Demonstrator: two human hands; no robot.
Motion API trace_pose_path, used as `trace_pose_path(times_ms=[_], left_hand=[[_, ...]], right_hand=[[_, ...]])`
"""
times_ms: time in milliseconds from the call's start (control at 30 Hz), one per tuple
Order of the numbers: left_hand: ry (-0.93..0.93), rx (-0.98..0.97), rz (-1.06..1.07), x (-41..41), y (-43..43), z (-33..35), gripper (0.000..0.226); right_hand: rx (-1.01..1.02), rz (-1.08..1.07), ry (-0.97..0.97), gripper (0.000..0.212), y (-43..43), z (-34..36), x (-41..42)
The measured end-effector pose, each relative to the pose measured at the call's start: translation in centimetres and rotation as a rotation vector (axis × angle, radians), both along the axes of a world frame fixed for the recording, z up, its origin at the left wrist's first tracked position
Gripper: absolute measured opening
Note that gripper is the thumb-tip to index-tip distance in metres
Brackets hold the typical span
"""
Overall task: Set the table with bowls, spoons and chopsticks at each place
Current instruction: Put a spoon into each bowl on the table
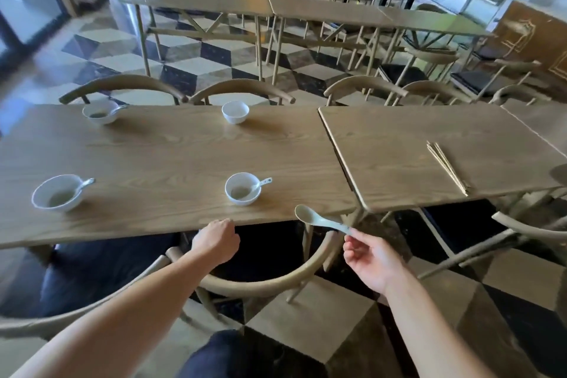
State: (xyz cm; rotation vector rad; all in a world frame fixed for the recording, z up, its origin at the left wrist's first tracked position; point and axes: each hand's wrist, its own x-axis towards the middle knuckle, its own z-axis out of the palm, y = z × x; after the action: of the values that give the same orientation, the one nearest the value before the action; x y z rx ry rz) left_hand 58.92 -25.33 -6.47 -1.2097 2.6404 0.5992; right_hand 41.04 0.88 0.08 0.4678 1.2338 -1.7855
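The right hand (369, 258) pinches the pale ceramic soup spoon (319, 219) by the tip of its handle, just off the near edge of the long light-wood worktop (168, 156); the left hand (216, 241) is curled on nothing at that edge. So thin a pinch may let the spoon swing or drop on the reach to the spoonless small white bowl (235, 112) at the far side — or clip the nearer white bowl (243, 188) on the way

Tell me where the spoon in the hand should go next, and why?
Probably into the far spoonless bowl: the right hand pinches a spoon by its handle, and the other three bowls each hold one already.
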Motion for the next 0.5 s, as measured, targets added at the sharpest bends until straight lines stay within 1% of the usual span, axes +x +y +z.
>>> trace_pose_path(times_ms=[133,300,433,500], left_hand=[[-0.013,-0.068,0.093,-2.0,-3.6,-0.8,0.017],[-0.001,-0.173,0.126,-6.4,-9.8,-2.6,0.018],[-0.02,-0.161,0.178,-10.6,-16.2,-3.8,0.019],[-0.013,-0.134,0.219,-12.6,-19.6,-4.8,0.019]], right_hand=[[0.019,0.091,-0.031,0.01,-4.3,-1.3,-3.3],[0.013,0.205,-0.079,0.007,-10.3,-2.7,-8.2],[0.072,0.278,-0.085,0.005,-16.3,-2.5,-14.4],[0.099,0.324,-0.083,0.01,-20.3,-2.2,-17.7]])
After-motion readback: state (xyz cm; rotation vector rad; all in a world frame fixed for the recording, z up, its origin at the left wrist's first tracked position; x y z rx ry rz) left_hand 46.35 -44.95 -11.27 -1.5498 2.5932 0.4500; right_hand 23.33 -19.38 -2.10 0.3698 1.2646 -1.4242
